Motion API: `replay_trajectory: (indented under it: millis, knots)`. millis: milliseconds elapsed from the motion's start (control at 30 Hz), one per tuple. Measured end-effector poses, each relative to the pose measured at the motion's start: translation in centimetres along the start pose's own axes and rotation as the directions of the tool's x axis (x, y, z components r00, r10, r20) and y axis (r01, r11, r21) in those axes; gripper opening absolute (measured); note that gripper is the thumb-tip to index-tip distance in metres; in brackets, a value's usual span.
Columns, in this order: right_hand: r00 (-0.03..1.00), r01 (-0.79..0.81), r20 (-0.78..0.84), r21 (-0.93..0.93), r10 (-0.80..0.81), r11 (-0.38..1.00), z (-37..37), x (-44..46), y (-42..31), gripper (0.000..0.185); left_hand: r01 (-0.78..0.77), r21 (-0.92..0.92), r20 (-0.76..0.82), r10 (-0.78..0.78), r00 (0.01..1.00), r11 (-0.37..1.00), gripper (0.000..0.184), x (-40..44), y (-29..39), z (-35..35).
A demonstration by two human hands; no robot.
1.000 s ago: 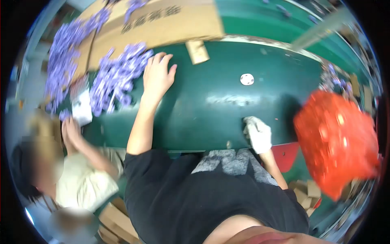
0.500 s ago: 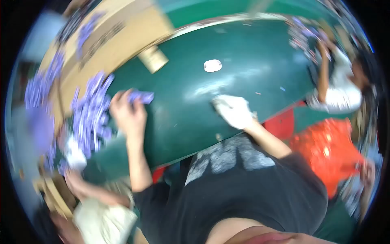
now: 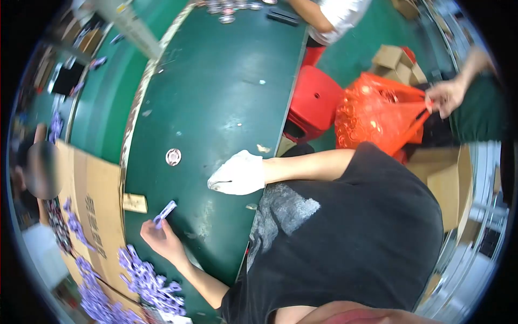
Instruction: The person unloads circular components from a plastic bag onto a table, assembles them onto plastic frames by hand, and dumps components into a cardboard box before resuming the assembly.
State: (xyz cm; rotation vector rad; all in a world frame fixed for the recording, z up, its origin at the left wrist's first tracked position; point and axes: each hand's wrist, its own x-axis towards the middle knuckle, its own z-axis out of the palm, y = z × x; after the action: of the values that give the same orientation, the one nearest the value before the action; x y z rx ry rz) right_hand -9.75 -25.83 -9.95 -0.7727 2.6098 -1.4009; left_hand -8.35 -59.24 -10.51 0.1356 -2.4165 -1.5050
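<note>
Between the fingertips of my left hand [image 3: 162,239] is a small purple and white piece [image 3: 165,213], lifted over the green table [image 3: 216,92]. A pile of similar purple pieces [image 3: 148,281] lies just below that hand, beside a cardboard box [image 3: 94,216]. My right hand [image 3: 237,174] wears a white glove and rests over the table near its edge, fingers bent together; what they hold, if anything, is hidden. A round pinkish-white disc [image 3: 173,157] lies on the table between the two hands.
At the right, another person's hand [image 3: 447,97] holds a red plastic bag [image 3: 372,116] by its handles. A red stool [image 3: 315,97] stands against the table edge. Round metallic parts [image 3: 226,9] and a co-worker's arm [image 3: 312,13] are at the far end. A wooden block [image 3: 135,203] touches the box.
The view has swung round to the right. My left hand has left the purple pile with one piece, which now points away from the fingers. The red bag is now seen held by a person.
</note>
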Motion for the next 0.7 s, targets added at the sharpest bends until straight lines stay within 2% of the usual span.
replay_trajectory:
  millis: [67, 133, 167, 200, 267, 300, 333, 400, 533, 567, 667, 700]
  knots:
    - [0.999, -0.032, -0.038, -0.038, 0.03, 0.999, -1.3, -1.3, 0.0, 0.029, -0.119, 0.138, 0.097, 0.106, 0.99, 0.983, 0.015, 0.7, 0.9, 1.3]
    - [0.979, -0.094, -0.181, 0.001, 0.092, 0.996, -4.0, -3.5, 0.0, 0.029, -0.265, 0.304, 0.235, 0.198, 0.952, 0.915, 0.015, 1.4, 1.2, 1.9]
    - [0.962, -0.118, -0.246, 0.022, 0.12, 0.993, -5.2, -4.9, 0.2, 0.028, -0.29, 0.315, 0.24, 0.219, 0.946, 0.904, 0.016, 1.4, 1.6, 3.0]
    - [0.912, -0.076, -0.407, -0.034, 0.056, 0.997, -6.5, -6.2, 0.7, 0.028, -0.379, 0.323, 0.251, 0.308, 0.918, 0.867, 0.018, 1.9, 1.6, 3.8]
    - [0.835, -0.426, -0.422, -0.093, 0.352, 0.9, -9.3, -8.7, 0.3, 0.026, -0.521, 0.362, 0.23, 0.467, 0.854, 0.774, 0.022, 2.2, 0.3, 4.6]
    - [0.778, -0.408, -0.555, -0.09, 0.294, 0.909, -9.7, -10.3, 1.3, 0.026, -0.442, 0.276, 0.158, 0.413, 0.897, 0.853, 0.031, 2.0, -0.1, 4.9]
    - [0.712, -0.377, -0.665, -0.091, 0.225, 0.922, -9.9, -11.7, 2.2, 0.026, -0.299, 0.32, 0.153, 0.262, 0.953, 0.899, 0.034, 1.7, 0.1, 4.5]
    - [0.66, -0.503, -0.675, -0.07, 0.33, 0.862, -11.9, -13.5, 1.7, 0.025, -0.276, 0.308, 0.2, 0.221, 0.954, 0.911, 0.035, 1.7, 0.2, 4.2]
    - [0.43, -0.647, -0.655, 0.256, 0.621, 0.718, -12.8, -13.1, 2.4, 0.023, -0.346, 0.372, 0.166, 0.305, 0.938, 0.862, 0.038, 1.6, -0.1, 4.4]
    - [0.517, -0.612, -0.681, 0.13, 0.519, 0.78, -13.1, -12.5, 3.0, 0.023, -0.322, 0.36, 0.137, 0.291, 0.947, 0.876, 0.038, 1.6, -0.2, 4.5]
    - [0.581, -0.577, -0.648, 0.098, 0.492, 0.811, -13.5, -10.0, 3.3, 0.024, -0.277, 0.354, 0.15, 0.238, 0.96, 0.893, 0.038, 1.4, 0.3, 4.2]
    - [0.596, -0.616, -0.621, 0.053, 0.509, 0.786, -13.7, -8.9, 3.3, 0.026, -0.278, 0.35, 0.146, 0.241, 0.96, 0.894, 0.037, 1.4, 0.6, 4.2]
